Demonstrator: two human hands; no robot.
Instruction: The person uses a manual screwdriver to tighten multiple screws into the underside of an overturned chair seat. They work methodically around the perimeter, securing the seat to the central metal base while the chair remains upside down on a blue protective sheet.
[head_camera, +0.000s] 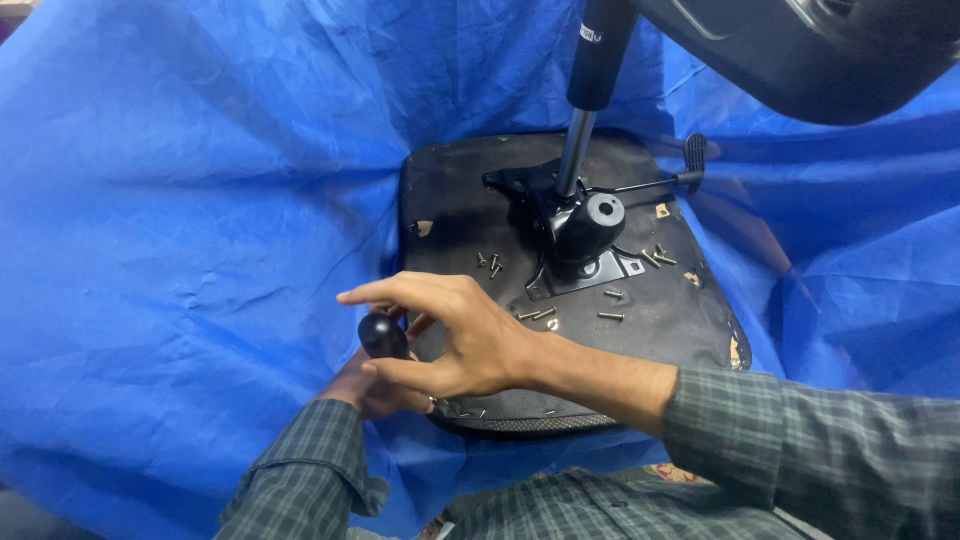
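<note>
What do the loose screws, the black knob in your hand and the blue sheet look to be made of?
Screws: metal, dull brassy sheen. Knob: probably hard plastic, glossy black with a highlight. Sheet: thin, matte, finely creased, likely non-woven fabric or plastic.

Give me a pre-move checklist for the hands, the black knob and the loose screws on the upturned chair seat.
1. Black knob held: cannot tell; the left hand sits below it, mostly hidden by the right hand.
2. Right hand free: ok; fingers spread, reaching across above the knob.
3. Loose screws within sight: ok; scattered on the seat underside around the bracket.
4. Mechanism bracket seated on the seat: cannot tell.
5. Gas cylinder upright in the mechanism: ok.
6. Blue sheet under the seat: ok.
</note>
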